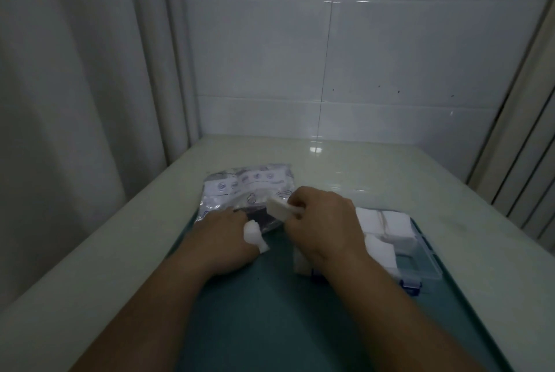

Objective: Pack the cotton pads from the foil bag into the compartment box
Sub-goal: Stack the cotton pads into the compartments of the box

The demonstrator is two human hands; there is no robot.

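Teal mat (270, 311) on pale counter (390, 167), tiled wall (390, 56), perhaps curtain (75, 101).

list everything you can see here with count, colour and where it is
foil bag: one, silver with print, at the mat's far left corner
compartment box: one, clear with blue latches, open, on the mat's right side
boxed pads: several stacks, white, in the box's far compartments
pad stack: one, white, held just right of the bag
crumpled pads: count unclear, white, at the bag's near edge
mat: one, dark green, on the table
table: one, pale
tiled wall: white, behind the table
curtain: pale, left
left hand: grips the crumpled pads
right hand: fingers pinch the pad stack
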